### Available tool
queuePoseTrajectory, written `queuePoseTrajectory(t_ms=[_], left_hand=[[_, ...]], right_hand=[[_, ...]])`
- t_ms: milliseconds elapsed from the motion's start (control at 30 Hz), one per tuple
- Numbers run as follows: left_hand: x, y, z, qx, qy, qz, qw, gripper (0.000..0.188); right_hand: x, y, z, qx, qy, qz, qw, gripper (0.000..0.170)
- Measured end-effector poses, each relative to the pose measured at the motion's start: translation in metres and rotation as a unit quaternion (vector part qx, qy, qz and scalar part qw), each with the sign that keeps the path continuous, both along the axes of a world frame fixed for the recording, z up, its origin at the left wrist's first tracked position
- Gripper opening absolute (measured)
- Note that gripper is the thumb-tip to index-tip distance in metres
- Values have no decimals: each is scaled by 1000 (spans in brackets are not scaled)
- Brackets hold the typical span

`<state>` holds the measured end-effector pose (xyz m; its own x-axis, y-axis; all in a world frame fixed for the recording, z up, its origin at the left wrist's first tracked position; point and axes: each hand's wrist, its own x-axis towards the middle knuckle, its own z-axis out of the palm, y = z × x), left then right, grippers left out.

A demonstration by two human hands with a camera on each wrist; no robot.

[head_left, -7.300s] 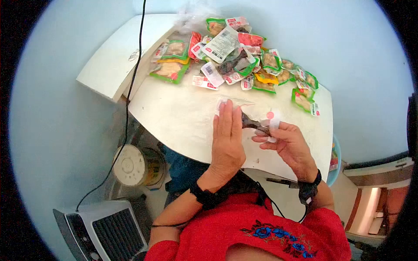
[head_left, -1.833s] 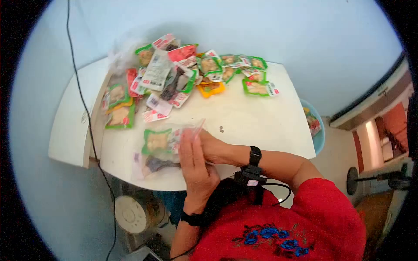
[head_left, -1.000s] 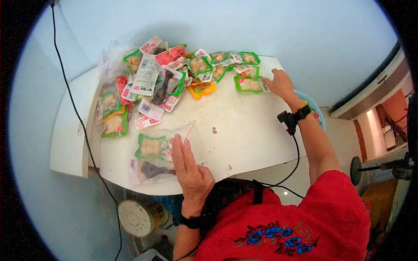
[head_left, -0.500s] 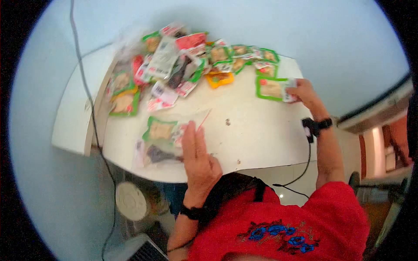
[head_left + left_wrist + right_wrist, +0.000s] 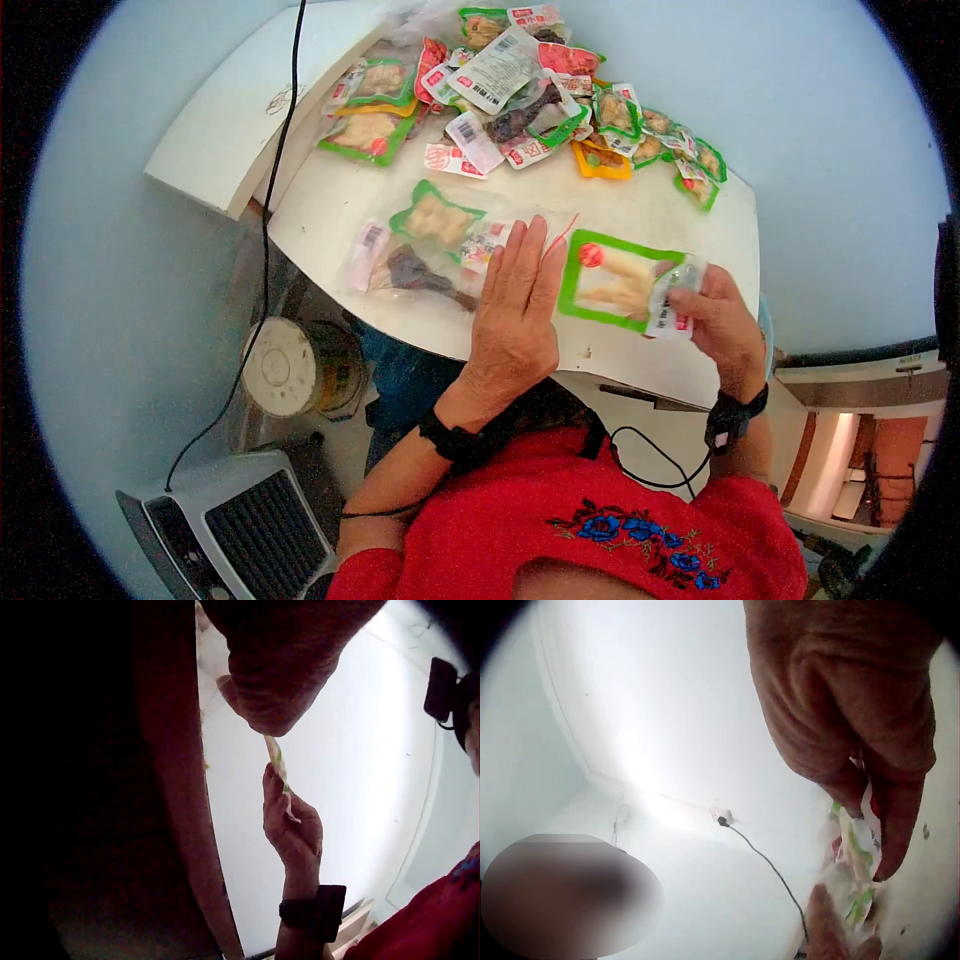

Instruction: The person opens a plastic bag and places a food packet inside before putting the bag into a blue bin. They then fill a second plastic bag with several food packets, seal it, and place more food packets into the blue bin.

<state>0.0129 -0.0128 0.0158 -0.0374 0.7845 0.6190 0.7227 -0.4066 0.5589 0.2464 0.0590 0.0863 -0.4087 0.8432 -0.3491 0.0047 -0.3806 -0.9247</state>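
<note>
On the near part of the white table [image 5: 660, 215] lies a clear plastic zip bag [image 5: 455, 262] with a red strip along its right end. Through it show a green-edged food packet [image 5: 435, 218] and a packet with a dark drumstick [image 5: 415, 270]. My left hand [image 5: 515, 335] rests across the strip end, fingers straight and close together. Just right of it, my right hand [image 5: 725, 325] pinches the white end of another green-edged packet [image 5: 615, 280] with pale pieces inside. That packet shows edge-on between the hands in the left wrist view and partly behind my fingers in the right wrist view.
A heap of sealed food packets [image 5: 520, 115] covers the table's back, with green-edged ones [image 5: 365, 135] at its left. A black cable [image 5: 268, 260] hangs at left, above a round bucket [image 5: 290, 370] and a grey appliance [image 5: 250, 520].
My right hand has left the bag, reached to the back right, picked up the green-edged packet and brought it beside the bag. My left hand has stayed on the bag's strip end.
</note>
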Motion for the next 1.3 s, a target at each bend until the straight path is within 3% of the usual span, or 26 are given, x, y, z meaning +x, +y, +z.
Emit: queuePoseTrajectory(t_ms=[67, 100, 167, 333, 467, 567, 667, 767, 867, 967, 1067, 1133, 1200, 1267, 1300], left_hand=[[-1, -2, 6, -6, 8, 3, 1000, 63], [-1, -2, 4, 1, 9, 0, 1000, 65], [-1, 1, -1, 14, 11, -4, 1000, 71], [-3, 2, 2, 38, 20, 4, 999, 62], [-3, 2, 0, 43, 21, 18, 999, 58], [-4, 4, -4, 42, 10, 2, 999, 63], [-5, 5, -6, 39, -1, -2, 999, 63], [-7, 4, -6, 42, -9, -17, 999, 63], [-7, 5, -6, 35, -14, -25, 999, 64], [-8, 7, -10, 33, -9, -23, 999, 65], [-7, 10, -12, 56, 3, -30, 998, 64], [-4, 6, -13, 33, 25, -20, 999, 62], [-5, 6, -15, 28, 18, -17, 999, 62], [-6, 6, -15, 28, 28, -20, 999, 64], [-6, 5, -15, 23, 27, -20, 999, 64]], right_hand=[[-19, -3, 0, -54, 30, 3, 998, 31], [-23, 4, -9, -52, 35, 54, 997, 31], [-37, 2, -18, -91, 119, 44, 988, 32], [-81, 1, -26, -152, 219, 53, 963, 32], [-107, 7, -34, -145, 289, 109, 940, 29], [-123, 7, -42, -137, 297, 99, 940, 30], [-129, 11, -54, -188, 388, 105, 896, 30], [-136, 14, -53, -198, 327, 53, 922, 27], [-145, 14, -51, -104, 258, 38, 960, 24], [-145, 14, -56, -99, 251, 61, 961, 23], [-149, 15, -85, 109, 141, 61, 982, 12], [-150, 12, -80, 254, 31, 66, 964, 10], [-154, 10, -76, 236, 2, 45, 971, 8], [-161, 8, -80, 56, 78, -16, 995, 6], [-164, 11, -89, 41, 110, -37, 992, 6]])
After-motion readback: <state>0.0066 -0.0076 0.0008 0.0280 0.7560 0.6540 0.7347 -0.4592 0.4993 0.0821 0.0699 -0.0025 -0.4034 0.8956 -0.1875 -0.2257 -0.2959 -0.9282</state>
